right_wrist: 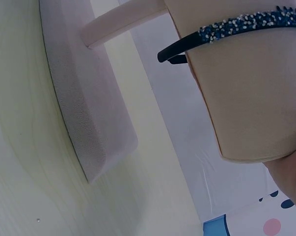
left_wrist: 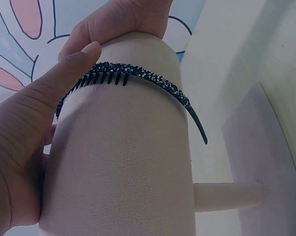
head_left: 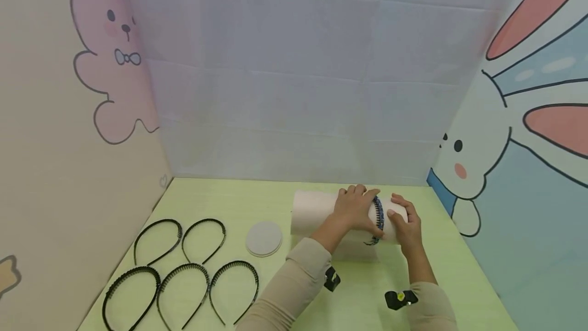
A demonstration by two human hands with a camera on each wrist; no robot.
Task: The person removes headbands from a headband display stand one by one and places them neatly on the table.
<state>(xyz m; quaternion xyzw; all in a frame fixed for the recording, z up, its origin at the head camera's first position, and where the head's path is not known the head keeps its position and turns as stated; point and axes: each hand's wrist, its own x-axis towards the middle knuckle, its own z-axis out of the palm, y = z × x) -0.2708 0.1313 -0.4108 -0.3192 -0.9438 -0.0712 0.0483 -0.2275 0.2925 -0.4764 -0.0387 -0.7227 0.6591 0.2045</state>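
Note:
A pale padded headband display stand (head_left: 311,213) has a horizontal roll on a post (left_wrist: 226,196) above a flat base (right_wrist: 89,98). Around the roll, towards its right end, sits a dark toothed headband (head_left: 380,213) covered with blue and white beads; its tips (left_wrist: 202,135) stick out past the roll's underside. My left hand (head_left: 352,213) spans the roll from above, thumb and forefinger on the headband. In the left wrist view that thumb (left_wrist: 79,61) lies across the band, and the other fingers are mostly hidden. With my right hand (head_left: 408,226) I grip the roll's right end.
Several black toothed headbands (head_left: 188,265) lie in two rows on the left of the pale green table (head_left: 275,195). Between them and the stand lies a round white disc (head_left: 264,238). Cartoon-printed walls (head_left: 482,157) close in the sides, with a plain sheet (head_left: 285,91) behind.

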